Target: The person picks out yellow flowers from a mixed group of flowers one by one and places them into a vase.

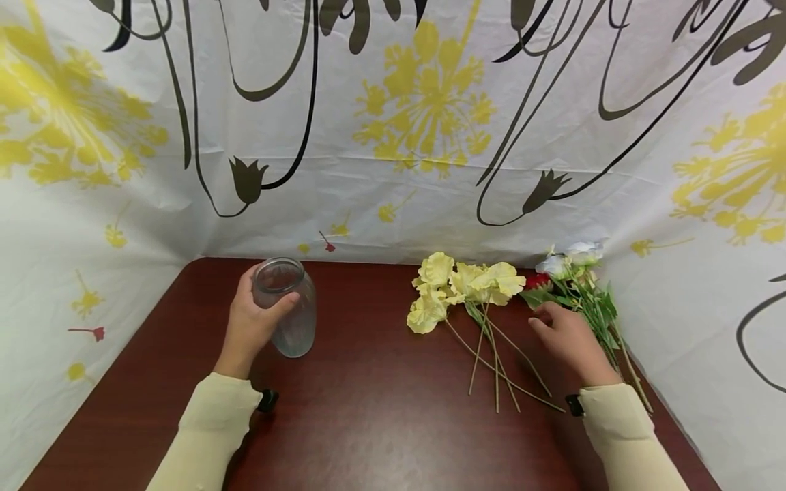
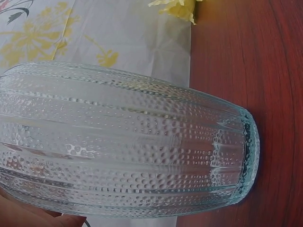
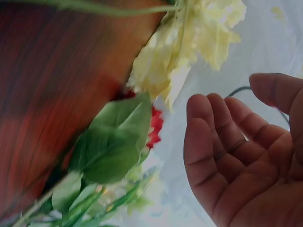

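Observation:
With my left hand (image 1: 253,320) I grip a clear glass vase (image 1: 296,327) near its neck, thumb across the front and fingers behind. The left wrist view shows the vase's ribbed, dimpled side (image 2: 132,146), with its base by the tabletop. My right hand (image 1: 568,341) hovers over the right of the table, fingers loosely bent and holding nothing. Left of it lie several yellow flowers (image 1: 432,300) with long thin stems crossing. Beside and partly behind it is a bunch of white flowers (image 1: 583,254) and a red flower (image 1: 537,281) with green leaves (image 3: 116,137).
A dark red-brown wooden table (image 1: 381,409) spreads under everything. White cloth (image 1: 344,150) printed with yellow and dark floral shapes hangs behind it and along both sides. Dark bands (image 1: 267,400) are on both wrists.

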`<state>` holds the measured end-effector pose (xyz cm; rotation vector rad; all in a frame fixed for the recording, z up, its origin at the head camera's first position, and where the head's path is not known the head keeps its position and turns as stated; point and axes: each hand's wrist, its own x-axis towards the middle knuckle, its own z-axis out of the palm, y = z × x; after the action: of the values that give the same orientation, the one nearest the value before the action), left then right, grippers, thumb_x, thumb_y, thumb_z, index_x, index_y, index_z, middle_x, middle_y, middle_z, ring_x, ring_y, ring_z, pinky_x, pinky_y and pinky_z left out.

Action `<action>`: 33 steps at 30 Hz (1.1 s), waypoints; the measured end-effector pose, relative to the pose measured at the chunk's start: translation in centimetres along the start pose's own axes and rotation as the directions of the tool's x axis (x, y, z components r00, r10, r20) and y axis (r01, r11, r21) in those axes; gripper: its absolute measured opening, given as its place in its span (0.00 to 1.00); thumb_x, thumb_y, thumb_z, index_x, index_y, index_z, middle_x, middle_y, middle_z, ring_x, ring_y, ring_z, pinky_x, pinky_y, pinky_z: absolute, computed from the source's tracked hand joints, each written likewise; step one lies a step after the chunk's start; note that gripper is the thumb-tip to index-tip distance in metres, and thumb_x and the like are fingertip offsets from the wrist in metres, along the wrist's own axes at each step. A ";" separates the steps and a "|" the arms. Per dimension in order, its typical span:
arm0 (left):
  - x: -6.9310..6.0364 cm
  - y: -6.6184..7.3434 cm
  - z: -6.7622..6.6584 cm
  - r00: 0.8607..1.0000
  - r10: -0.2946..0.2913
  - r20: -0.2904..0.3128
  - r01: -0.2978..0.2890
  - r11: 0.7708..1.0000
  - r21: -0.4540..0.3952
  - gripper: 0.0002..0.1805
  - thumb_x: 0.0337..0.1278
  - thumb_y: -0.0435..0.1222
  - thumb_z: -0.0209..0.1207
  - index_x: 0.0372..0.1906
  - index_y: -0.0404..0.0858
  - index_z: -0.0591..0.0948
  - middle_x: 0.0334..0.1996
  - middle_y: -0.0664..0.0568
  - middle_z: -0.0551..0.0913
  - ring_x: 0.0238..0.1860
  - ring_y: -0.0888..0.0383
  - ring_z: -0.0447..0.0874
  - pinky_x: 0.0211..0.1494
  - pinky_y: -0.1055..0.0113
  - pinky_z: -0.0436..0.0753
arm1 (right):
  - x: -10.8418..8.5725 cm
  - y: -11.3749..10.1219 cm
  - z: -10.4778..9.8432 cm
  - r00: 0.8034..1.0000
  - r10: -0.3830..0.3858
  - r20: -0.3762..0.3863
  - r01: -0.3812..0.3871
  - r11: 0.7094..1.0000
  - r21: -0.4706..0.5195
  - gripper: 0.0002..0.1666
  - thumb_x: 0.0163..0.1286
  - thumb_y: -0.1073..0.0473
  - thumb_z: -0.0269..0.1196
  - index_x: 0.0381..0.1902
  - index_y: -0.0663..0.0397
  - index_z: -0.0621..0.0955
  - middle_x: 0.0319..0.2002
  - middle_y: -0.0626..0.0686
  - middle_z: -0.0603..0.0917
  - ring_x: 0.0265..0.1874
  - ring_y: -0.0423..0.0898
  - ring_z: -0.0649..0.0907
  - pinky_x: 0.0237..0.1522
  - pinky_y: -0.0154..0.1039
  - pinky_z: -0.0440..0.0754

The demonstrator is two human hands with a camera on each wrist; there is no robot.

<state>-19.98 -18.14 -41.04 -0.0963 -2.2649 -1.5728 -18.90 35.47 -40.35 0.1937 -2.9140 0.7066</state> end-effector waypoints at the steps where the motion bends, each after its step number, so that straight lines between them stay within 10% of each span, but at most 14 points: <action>1: 0.0 0.0 0.0 1.000 0.000 0.000 0.000 1.000 0.000 0.46 0.52 0.48 0.72 0.74 0.45 0.62 0.63 0.47 0.73 0.59 0.49 0.72 0.56 0.41 0.73 | 0.1 -0.2 0.2 1.000 0.002 0.010 -0.002 1.000 0.006 0.18 0.75 0.56 0.58 0.53 0.67 0.78 0.47 0.67 0.83 0.41 0.61 0.83 0.39 0.58 0.79; 16: -0.2 0.1 0.1 1.000 0.007 -0.020 -0.008 1.000 -0.018 0.46 0.51 0.46 0.73 0.73 0.46 0.63 0.61 0.47 0.74 0.59 0.49 0.73 0.56 0.43 0.74 | 1.7 -1.7 3.2 0.998 0.045 0.035 -0.048 0.995 0.085 0.14 0.74 0.58 0.59 0.49 0.63 0.80 0.44 0.61 0.84 0.37 0.54 0.82 0.37 0.52 0.79; 33: -0.1 0.0 0.2 1.000 0.009 -0.013 -0.009 1.000 -0.022 0.47 0.51 0.47 0.73 0.74 0.46 0.61 0.62 0.47 0.74 0.60 0.49 0.72 0.57 0.42 0.74 | 5.7 -1.3 6.2 0.990 0.136 0.047 -0.139 0.988 0.071 0.13 0.70 0.59 0.58 0.24 0.55 0.73 0.19 0.50 0.70 0.19 0.48 0.69 0.24 0.43 0.67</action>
<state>-19.92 -17.97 -41.16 -0.1022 -2.2351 -1.5890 -24.93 30.93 -44.28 0.0145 -2.9656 0.8424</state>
